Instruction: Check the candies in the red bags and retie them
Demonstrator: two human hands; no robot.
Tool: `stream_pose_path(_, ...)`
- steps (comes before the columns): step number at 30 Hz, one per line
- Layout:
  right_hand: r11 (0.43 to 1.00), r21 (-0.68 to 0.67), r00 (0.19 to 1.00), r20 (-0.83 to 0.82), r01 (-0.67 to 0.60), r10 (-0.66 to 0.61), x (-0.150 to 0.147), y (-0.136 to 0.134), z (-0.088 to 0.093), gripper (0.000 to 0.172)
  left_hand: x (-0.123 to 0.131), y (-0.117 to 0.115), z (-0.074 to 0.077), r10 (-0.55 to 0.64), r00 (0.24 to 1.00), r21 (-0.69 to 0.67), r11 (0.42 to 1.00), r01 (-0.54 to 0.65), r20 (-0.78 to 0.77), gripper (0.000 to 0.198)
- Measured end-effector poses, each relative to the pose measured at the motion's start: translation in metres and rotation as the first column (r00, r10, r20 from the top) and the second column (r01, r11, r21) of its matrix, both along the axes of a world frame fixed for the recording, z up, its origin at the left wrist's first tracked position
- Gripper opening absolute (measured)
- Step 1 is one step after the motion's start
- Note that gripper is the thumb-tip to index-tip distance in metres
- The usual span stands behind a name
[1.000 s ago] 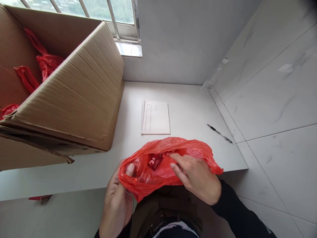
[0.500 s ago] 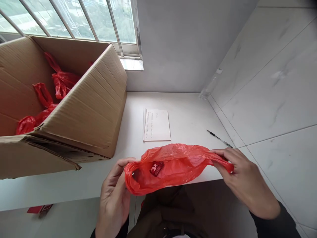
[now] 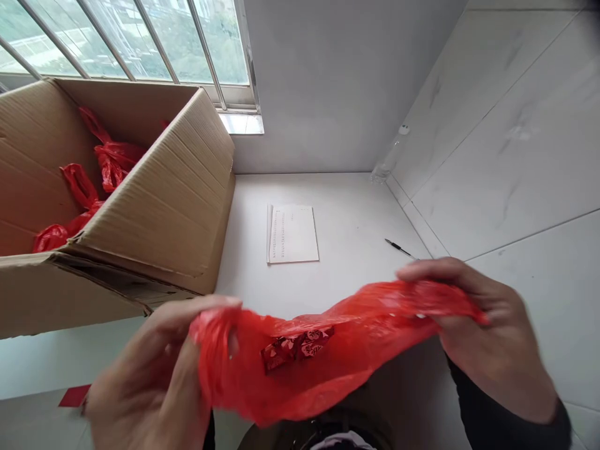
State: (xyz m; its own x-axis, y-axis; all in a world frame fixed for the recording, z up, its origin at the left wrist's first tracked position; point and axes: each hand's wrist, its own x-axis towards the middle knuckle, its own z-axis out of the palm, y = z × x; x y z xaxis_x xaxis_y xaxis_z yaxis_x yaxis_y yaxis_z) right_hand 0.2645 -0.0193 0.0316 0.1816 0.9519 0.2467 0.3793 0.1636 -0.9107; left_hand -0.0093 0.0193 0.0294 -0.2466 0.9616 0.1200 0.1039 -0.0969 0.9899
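Note:
A thin red plastic bag (image 3: 323,356) is stretched between my two hands above the near edge of a white counter (image 3: 356,212). My left hand (image 3: 150,381) is closed on the bag's left end, thumb on top. My right hand (image 3: 487,331) pinches the right end. Inside the bag lie small dark red wrapped packets (image 3: 296,345), seen through the plastic. Both hands are slightly blurred.
A large open cardboard box (image 3: 140,206) stands on the counter at the left, with several tied red bags (image 3: 100,165) inside. A printed sheet of paper (image 3: 291,233) lies mid-counter, a pen (image 3: 398,247) to its right. Tiled wall on the right, barred window behind.
Both hands have lifted the bag up toward the camera and pulled its ends further apart. A second ago my right hand was reaching inside the bag; it now grips the right end.

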Motion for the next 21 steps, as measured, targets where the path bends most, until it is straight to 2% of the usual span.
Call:
stream_pose_path(4, 0.988, -0.017, 0.988, -0.034, -0.151, 0.151, -0.012, -0.001, 0.007, 0.019, 0.002, 0.002, -0.002, 0.046, 0.999, 0.177, 0.983, -0.041, -0.026, 0.017)
stream_pose_path(6, 0.977, -0.001, 0.976, -0.048, -0.211, 0.211, -0.026, -0.003, 0.009, 0.029, 0.008, 0.000, -0.001, 0.040, 0.999, 0.234, 0.972, -0.032, -0.028, 0.013)
stream_pose_path(7, 0.971, 0.014, 0.970, -0.042, -0.238, 0.238, -0.035, -0.003, 0.009, 0.036, 0.013, -0.003, 0.000, 0.015, 1.000, 0.219, 0.976, -0.009, -0.023, 0.011)
stream_pose_path(9, 0.950, 0.086, 0.953, 0.000, -0.300, 0.301, -0.057, -0.002, 0.009, 0.046, 0.024, -0.008, 0.002, -0.114, 0.993, 0.153, 0.982, 0.109, 0.024, 0.009)
stream_pose_path(10, 0.929, 0.157, 0.942, 0.038, -0.335, 0.333, -0.068, -0.001, 0.009, 0.041, 0.029, -0.010, 0.002, -0.199, 0.978, 0.126, 0.974, 0.189, 0.069, 0.009)
stream_pose_path(12, 0.876, 0.306, 0.928, 0.128, -0.372, 0.349, -0.086, 0.004, 0.010, 0.022, 0.035, -0.014, 0.001, -0.351, 0.918, 0.058, 0.936, 0.347, 0.182, 0.011)
stream_pose_path(14, 0.850, 0.395, 0.937, 0.168, -0.348, 0.306, -0.094, 0.009, 0.011, 0.010, 0.035, -0.016, -0.002, -0.434, 0.855, -0.021, 0.889, 0.458, 0.284, 0.017)
stream_pose_path(17, 0.888, 0.364, 0.958, 0.160, -0.281, 0.237, -0.093, 0.014, 0.014, 0.005, 0.030, -0.015, -0.007, -0.435, 0.810, -0.131, 0.846, 0.517, 0.394, 0.027)
stream_pose_path(19, 0.905, 0.318, 0.956, 0.175, -0.283, 0.237, -0.090, 0.017, 0.014, 0.010, 0.029, -0.015, -0.007, -0.393, 0.798, -0.169, 0.842, 0.512, 0.458, 0.031)
stream_pose_path(21, 0.894, 0.302, 0.936, 0.224, -0.330, 0.270, -0.089, 0.019, 0.012, 0.019, 0.030, -0.013, -0.006, -0.352, 0.793, -0.170, 0.857, 0.487, 0.498, 0.034)
